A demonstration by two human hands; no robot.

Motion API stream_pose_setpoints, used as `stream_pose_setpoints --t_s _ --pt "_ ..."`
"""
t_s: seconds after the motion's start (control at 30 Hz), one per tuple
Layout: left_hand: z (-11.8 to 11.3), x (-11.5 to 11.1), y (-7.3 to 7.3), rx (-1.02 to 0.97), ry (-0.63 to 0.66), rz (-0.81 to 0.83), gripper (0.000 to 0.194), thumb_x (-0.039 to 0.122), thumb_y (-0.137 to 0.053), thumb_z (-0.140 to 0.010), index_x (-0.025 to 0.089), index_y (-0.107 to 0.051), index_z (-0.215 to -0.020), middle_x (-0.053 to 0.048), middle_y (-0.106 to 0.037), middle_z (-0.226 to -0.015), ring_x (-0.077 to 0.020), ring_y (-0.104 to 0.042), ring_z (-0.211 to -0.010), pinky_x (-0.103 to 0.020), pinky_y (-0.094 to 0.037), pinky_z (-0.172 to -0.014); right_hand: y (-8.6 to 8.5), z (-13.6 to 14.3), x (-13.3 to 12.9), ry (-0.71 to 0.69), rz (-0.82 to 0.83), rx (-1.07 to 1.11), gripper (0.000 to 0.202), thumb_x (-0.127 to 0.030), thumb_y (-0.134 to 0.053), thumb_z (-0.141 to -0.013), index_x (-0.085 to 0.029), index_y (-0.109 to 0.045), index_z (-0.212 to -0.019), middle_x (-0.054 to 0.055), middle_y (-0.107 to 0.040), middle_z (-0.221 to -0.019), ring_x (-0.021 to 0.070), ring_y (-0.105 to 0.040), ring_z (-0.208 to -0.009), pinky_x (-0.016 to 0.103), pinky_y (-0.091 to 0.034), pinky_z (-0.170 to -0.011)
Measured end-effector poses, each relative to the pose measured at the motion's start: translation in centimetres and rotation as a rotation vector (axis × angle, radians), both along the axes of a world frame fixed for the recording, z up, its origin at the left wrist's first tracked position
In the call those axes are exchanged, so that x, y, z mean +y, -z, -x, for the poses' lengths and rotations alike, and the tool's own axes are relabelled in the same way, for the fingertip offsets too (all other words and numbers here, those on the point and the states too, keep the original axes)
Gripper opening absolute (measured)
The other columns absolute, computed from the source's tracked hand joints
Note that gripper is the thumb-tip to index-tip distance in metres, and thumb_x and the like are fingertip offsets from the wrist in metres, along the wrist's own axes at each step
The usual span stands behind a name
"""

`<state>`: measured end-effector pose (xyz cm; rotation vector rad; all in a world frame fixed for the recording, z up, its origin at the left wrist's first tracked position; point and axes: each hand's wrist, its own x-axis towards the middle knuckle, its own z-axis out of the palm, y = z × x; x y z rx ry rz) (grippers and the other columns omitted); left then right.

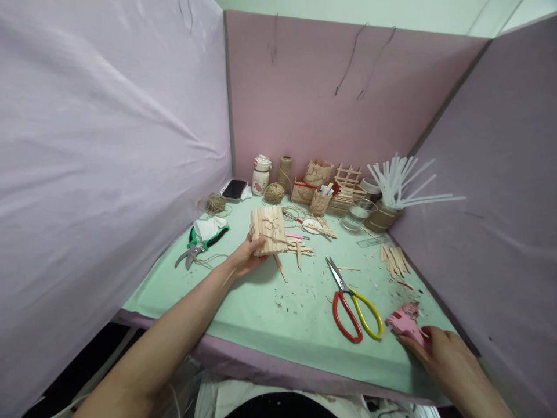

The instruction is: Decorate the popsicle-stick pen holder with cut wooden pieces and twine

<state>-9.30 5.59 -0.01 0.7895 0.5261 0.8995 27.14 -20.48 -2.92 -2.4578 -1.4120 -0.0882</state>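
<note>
My left hand (249,256) grips a small holder made of wooden sticks (266,229) from its lower left side, with the thumb on its front. Twine tied in a bow crosses the holder's front. At the right front of the table, my right hand (439,351) has its fingers closed round a pink glue gun (407,324), whose nozzle end lies on a stained patch. Scissors (348,296) with one red and one yellow handle lie open between my two hands. Loose wooden sticks (300,249) are just right of the holder.
Pruning shears (195,247) lie at the left beside balls of twine (216,203). Along the back stand a bottle (261,175), stick-made boxes (304,190), a glass bowl (359,215) and a jar of white glue sticks (385,216). More sticks (394,260) are at the right.
</note>
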Motion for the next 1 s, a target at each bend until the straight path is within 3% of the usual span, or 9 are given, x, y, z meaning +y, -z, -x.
stream_pose_setpoints --t_s 0.13,0.27,0.4,0.5,0.6,0.73,0.87,1.0 --pt "0.2 -0.2 -0.3 0.018 0.027 -0.057 0.087 0.026 -0.082 -0.066 0.035 -0.037 -0.14 -0.005 -0.063 -0.121 -0.0237 -0.061 -0.106 -0.041 -0.04 -0.098 -0.1 0.0 0.4 -0.03 0.074 0.07 0.034 -0.06 -0.046 -0.072 -0.028 -0.049 -0.058 0.013 -0.061 -0.059 0.034 -0.061 -0.059 0.045 -0.047 -0.059" --pt "0.2 -0.3 -0.6 0.062 0.001 -0.066 0.094 0.024 -0.083 -0.062 0.036 -0.034 -0.141 -0.006 -0.062 -0.124 -0.0252 -0.058 -0.114 -0.043 -0.038 -0.102 -1.8 0.6 0.4 -0.026 0.037 0.15 0.036 -0.06 -0.048 -0.071 -0.028 -0.052 -0.056 0.012 -0.063 -0.058 0.0318 -0.062 -0.058 0.043 -0.048 -0.056" --pt "-0.2 -0.6 -1.0 0.089 -0.064 -0.08 0.106 0.02 -0.085 -0.058 0.033 -0.027 -0.145 -0.01 -0.056 -0.133 -0.0299 -0.053 -0.123 -0.047 -0.037 -0.106 -4.4 1.9 -0.1 0.042 -0.097 0.33 0.044 -0.064 -0.051 -0.068 -0.023 -0.064 -0.077 0.012 -0.07 -0.074 0.0291 -0.065 -0.061 0.039 -0.051 -0.055" --pt "-0.4 -0.7 -1.0 0.123 -0.088 -0.11 0.121 0.018 -0.086 -0.056 0.032 -0.012 -0.15 -0.013 -0.043 -0.147 -0.0321 -0.045 -0.132 -0.047 -0.034 -0.11 -5.3 3.6 -0.2 0.055 -0.235 0.516 0.047 -0.065 -0.055 -0.07 -0.024 -0.066 -0.091 0.011 -0.072 -0.086 0.0281 -0.068 -0.071 0.036 -0.054 -0.059" --pt "-0.4 -0.6 -0.8 0.177 -0.098 -0.187 0.129 0.018 -0.087 -0.055 0.031 -0.003 -0.152 -0.014 -0.025 -0.157 -0.0326 -0.033 -0.141 -0.047 -0.029 -0.115 -5.1 6.1 0.3 -0.019 -0.395 0.724 0.047 -0.063 -0.056 -0.076 -0.024 -0.068 -0.098 0.013 -0.072 -0.101 0.0296 -0.068 -0.086 0.036 -0.057 -0.068" --pt "-0.3 -0.7 -0.5 0.251 -0.097 -0.318 0.132 0.021 -0.087 -0.056 0.031 0.002 -0.153 -0.012 -0.011 -0.162 -0.0321 -0.023 -0.146 -0.047 -0.023 -0.117 -4.7 10.0 1.9 -0.15 -0.473 0.961 0.05 -0.062 -0.051 -0.083 -0.022 -0.07 -0.104 0.014 -0.071 -0.106 0.0281 -0.068 -0.079 0.037 -0.057 -0.065" --pt "-0.1 -1.0 -0.6 0.331 -0.083 -0.441 0.136 0.027 -0.087 -0.058 0.029 0.01 -0.152 -0.014 -0.007 -0.162 -0.0319 -0.02 -0.147 -0.047 -0.018 -0.118 -5.1 13.6 3.6 -0.241 -0.398 0.944 0.052 -0.064 -0.051 -0.083 -0.019 -0.072 -0.098 0.012 -0.072 -0.089 0.0253 -0.067 -0.076 0.033 -0.056 -0.062" --pt "-0.2 -1.2 -0.7 0.409 -0.076 -0.606 0.137 0.035 -0.085 -0.06 0.028 0.017 -0.151 -0.015 0.0 -0.162 -0.0311 -0.013 -0.148 -0.048 -0.014 -0.119 -5.3 16.3 5.3 -0.383 -0.385 0.908 0.049 -0.06 -0.05 -0.087 -0.018 -0.07 -0.102 0.011 -0.07 -0.089 0.0229 -0.064 -0.076 0.03 -0.053 -0.058"
